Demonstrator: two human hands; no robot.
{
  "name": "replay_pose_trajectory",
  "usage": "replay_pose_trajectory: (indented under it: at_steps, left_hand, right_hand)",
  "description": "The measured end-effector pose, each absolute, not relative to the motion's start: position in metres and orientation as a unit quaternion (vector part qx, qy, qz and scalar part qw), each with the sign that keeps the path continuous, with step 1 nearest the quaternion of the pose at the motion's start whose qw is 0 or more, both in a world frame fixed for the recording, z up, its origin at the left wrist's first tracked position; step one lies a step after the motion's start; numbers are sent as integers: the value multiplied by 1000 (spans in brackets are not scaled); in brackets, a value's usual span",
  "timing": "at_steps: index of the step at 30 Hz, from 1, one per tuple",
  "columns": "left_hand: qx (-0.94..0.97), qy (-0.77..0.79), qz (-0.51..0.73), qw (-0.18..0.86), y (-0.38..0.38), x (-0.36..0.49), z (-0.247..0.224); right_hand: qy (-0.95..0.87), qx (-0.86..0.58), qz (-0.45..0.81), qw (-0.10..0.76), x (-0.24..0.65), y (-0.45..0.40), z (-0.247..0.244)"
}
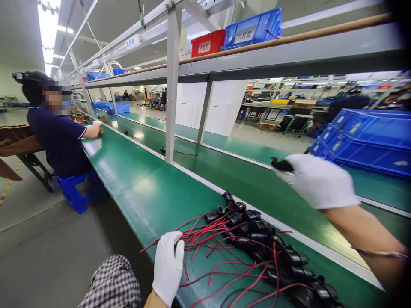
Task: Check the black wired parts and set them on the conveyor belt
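My left hand (168, 265), in a white glove, rests at the near edge of the green bench with thumb and fingers apart. Beside its fingertips run the loose ends of thin red wires (199, 233); whether it touches them I cannot tell. These wires lead to a heap of black cylindrical parts (253, 231) on the bench. On the right, my gloved right hand (317, 179) is raised over the conveyor belt, closed around a small black part (281, 164). The glove covers most of that part, and the hand is slightly blurred.
Blue crates (362, 141) are stacked at the right. A white post (173, 85) rises from the bench divider under a shelf with a red bin (208, 42) and a blue bin (252, 30). A co-worker (58, 128) sits farther along. Few small parts lie on the belt (205, 171).
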State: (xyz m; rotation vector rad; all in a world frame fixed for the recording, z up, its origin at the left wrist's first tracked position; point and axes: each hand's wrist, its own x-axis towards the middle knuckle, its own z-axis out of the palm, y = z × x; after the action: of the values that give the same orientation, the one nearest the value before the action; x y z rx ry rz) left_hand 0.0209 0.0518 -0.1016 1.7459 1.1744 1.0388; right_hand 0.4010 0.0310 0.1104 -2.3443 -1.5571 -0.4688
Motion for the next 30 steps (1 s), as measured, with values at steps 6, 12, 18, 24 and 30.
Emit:
replay_pose_trajectory:
  at_steps: [6, 12, 18, 24, 30]
  left_hand:
    - [718, 455, 401, 340, 49, 22, -109]
    - [737, 464, 389, 300, 48, 21, -110]
    - [736, 465, 383, 309, 48, 22, -107]
    - [723, 461, 379, 348, 47, 20, -99]
    - [711, 458, 384, 372, 46, 18, -93]
  right_hand:
    - [-512, -853, -64, -80, 446, 64, 25]
    - [-490, -862, -16, -128, 443, 69, 9]
    - [-670, -740, -27, -54, 345, 76, 29]
    - [-700, -706, -32, -102, 255, 71, 17]
    - [-621, -765, -34, -164, 227, 81, 1]
